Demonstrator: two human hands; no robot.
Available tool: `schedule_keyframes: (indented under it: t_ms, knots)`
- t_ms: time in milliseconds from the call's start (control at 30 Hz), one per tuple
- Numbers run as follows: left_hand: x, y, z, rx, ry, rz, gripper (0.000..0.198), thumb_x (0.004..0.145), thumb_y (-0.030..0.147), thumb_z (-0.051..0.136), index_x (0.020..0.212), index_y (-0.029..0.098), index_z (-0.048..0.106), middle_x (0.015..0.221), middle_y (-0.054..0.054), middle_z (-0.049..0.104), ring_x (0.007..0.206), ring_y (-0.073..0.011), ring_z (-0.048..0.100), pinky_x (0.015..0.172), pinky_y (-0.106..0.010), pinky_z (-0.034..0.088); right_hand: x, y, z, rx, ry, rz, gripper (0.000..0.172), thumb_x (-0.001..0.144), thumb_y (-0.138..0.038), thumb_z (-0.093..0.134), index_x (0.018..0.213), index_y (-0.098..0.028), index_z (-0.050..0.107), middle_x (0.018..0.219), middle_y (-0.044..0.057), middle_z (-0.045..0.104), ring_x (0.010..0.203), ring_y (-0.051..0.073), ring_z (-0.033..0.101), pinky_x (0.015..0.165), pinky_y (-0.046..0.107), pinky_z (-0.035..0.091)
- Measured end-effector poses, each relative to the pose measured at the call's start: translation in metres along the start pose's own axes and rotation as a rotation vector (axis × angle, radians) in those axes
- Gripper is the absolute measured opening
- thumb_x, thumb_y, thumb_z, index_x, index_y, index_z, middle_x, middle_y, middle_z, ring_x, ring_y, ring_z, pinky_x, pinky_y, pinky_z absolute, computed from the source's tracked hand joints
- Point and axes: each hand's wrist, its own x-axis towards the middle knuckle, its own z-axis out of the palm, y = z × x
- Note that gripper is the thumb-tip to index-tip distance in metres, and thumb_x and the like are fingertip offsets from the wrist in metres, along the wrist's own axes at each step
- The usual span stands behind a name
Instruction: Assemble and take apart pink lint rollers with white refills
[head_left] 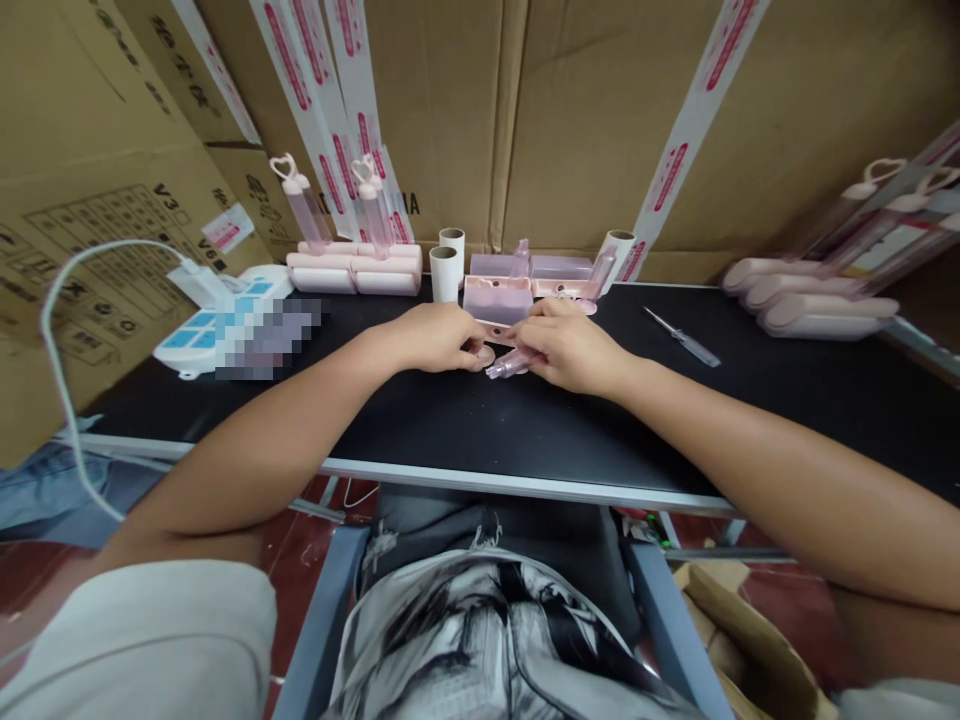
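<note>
Pink and lilac plastic between two bare hands

From my distant seat I see a translucent lilac box (pixel 498 302) with smooth flat walls and a pink rim, and I take every place from it. Just in front of the box, the right hand (pixel 574 345) has its fingers closed around a clear tube (pixel 510 364), glossy, tinted lilac and narrowing to a stepped tip. The left hand (pixel 446 337), near the box's front left corner, has its curled fingertips at a small round pink disc (pixel 486 357); I cannot tell whether it grips the disc or only touches it. The hands are close together, with a narrow gap between them.

Left of the box stands a white hollow cylinder (pixel 444 275), matte and straight-sided. Farther left, rounded pink cases (pixel 386 270) lie stacked, with clear wands (pixel 376 215) ending in heart-shaped loops rising above them. Behind the box and to its right is a second lilac box (pixel 561 267). Right of the first box, a screwdriver (pixel 682 337) with a clear handle lies slantwise, and well beyond it sit more pink cases (pixel 829 312). Under the box spreads a black tabletop (pixel 450 420) edged in pale metal; behind it rises creased brown cardboard (pixel 600 100) crossed by red-and-white tape (pixel 660 180).
</note>
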Motion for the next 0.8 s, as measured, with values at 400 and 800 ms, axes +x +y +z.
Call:
schedule_keyframes:
  t_ms: [400, 800]
  knots:
    - [0.007, 0.004, 0.009, 0.125, 0.098, -0.005, 0.022, 0.098, 0.035, 0.064, 0.107, 0.030, 0.084, 0.098, -0.003, 0.083, 0.084, -0.0211, 0.073, 0.069, -0.030, 0.040, 0.003, 0.008, -0.007, 0.101, 0.176, 0.229, 0.035, 0.100, -0.056, 0.062, 0.089, -0.023, 0.067, 0.109, 0.016, 0.073, 0.106, 0.036, 0.062, 0.099, 0.054, 0.048]
    - [0.005, 0.025, 0.010, -0.573, 0.586, 0.213, 0.047, 0.102, 0.045, 0.062, 0.143, 0.023, 0.065, 0.120, -0.008, 0.078, 0.092, -0.0202, 0.074, 0.081, -0.034, 0.058, 0.010, -0.035, -0.025, 0.118, 0.077, 0.450, 0.054, 0.098, -0.071, 0.064, 0.120, -0.022, 0.068, 0.096, 0.012, 0.075, 0.086, 0.033, 0.069, 0.074, 0.040, 0.046]
